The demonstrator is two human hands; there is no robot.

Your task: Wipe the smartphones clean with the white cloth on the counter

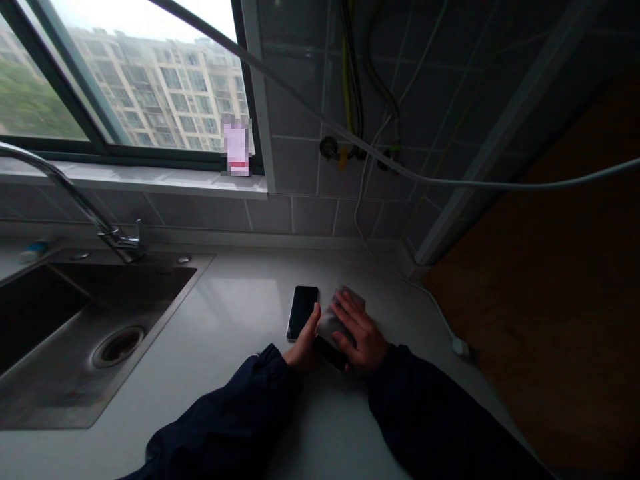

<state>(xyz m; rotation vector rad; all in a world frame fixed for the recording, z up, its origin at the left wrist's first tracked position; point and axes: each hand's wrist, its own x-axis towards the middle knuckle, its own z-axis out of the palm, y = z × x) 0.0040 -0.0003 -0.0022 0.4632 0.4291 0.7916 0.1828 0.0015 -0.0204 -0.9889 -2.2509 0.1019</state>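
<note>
A dark, flat device that looks like a phone [331, 353] is in my left hand [301, 345], held at its left edge with the thumb up; the other fingers are hidden beneath. On top of it lies a thin grey cloth [330, 323], slightly blurred. My right hand [364, 335] presses the cloth against the device, fingers laid along it and thumb apart. Just left of my hands, a second phone [303, 312] with a black screen rests on the white counter [240, 327].
To the left is a steel sink [165, 320] with a chrome faucet [75, 190]. A white cable [430, 180] crosses overhead, and a white plug [459, 347] lies near the counter's right edge. Pipes [350, 87] run down the tiled wall. A window [165, 87] is at upper left.
</note>
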